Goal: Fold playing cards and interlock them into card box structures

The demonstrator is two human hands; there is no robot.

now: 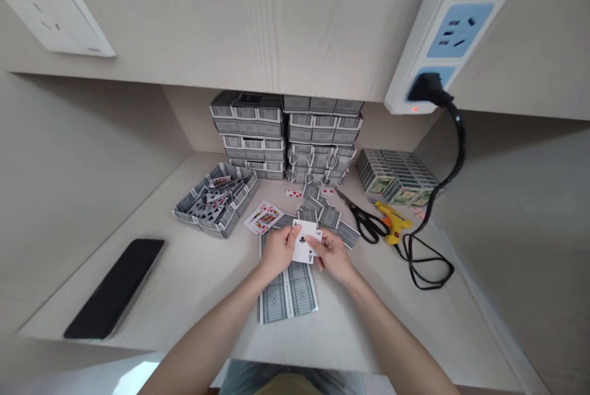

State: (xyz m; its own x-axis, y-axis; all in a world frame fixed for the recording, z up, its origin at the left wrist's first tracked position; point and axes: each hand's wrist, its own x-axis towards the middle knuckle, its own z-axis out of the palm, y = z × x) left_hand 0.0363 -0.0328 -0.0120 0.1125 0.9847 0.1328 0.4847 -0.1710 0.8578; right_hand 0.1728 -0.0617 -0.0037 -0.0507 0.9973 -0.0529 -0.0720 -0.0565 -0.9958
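Note:
Between my two hands are playing cards (302,250), an ace of clubs on top with the corner of a 2 behind it. My left hand (278,250) pinches the left edge, thumb on the face. On the right edge, my right hand (335,255) is closed with its thumb across the card. Beneath them lies a flat panel of joined cards (276,300), grey patterned backs up, partly hidden by my hands. Just beyond are scattered face-down cards (329,217). Two face-up cards (267,218), the top one a red-suited court card, rest left of my left hand.
An open card-built tray (225,226) holding loose cards stands at left, near a black phone (115,287). Card-built boxes (322,129) are stacked at the back. To the right lie black scissors (369,223), a yellow glue gun (393,223) with its cable, and card packs (401,171).

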